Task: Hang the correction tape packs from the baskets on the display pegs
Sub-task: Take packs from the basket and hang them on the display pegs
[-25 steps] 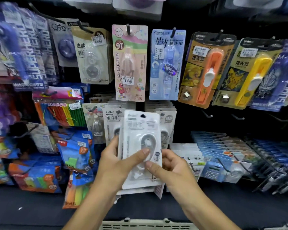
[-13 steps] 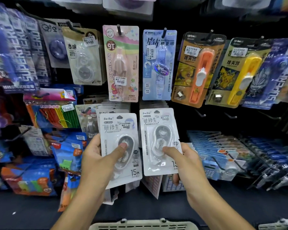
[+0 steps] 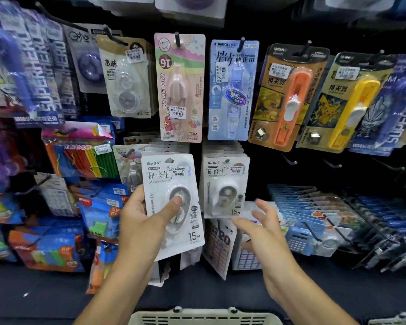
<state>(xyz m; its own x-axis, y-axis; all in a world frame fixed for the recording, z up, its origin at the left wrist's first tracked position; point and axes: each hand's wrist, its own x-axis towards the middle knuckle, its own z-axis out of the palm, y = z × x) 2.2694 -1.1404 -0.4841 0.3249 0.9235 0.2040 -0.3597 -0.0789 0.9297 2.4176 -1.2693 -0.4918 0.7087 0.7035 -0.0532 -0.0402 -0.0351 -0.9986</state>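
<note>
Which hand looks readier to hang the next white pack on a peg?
The left hand. It grips a white correction tape pack upright, right in front of the matching stack on the left peg. The right hand is open and empty, just below the pack hanging on the neighbouring peg.

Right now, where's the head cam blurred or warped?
Head view: right hand motion-blurred; white pack in the left hand has readable print; packs at the left edge smeared, and wide-angle bends the frame edges; bright packaging against black backing.
</note>
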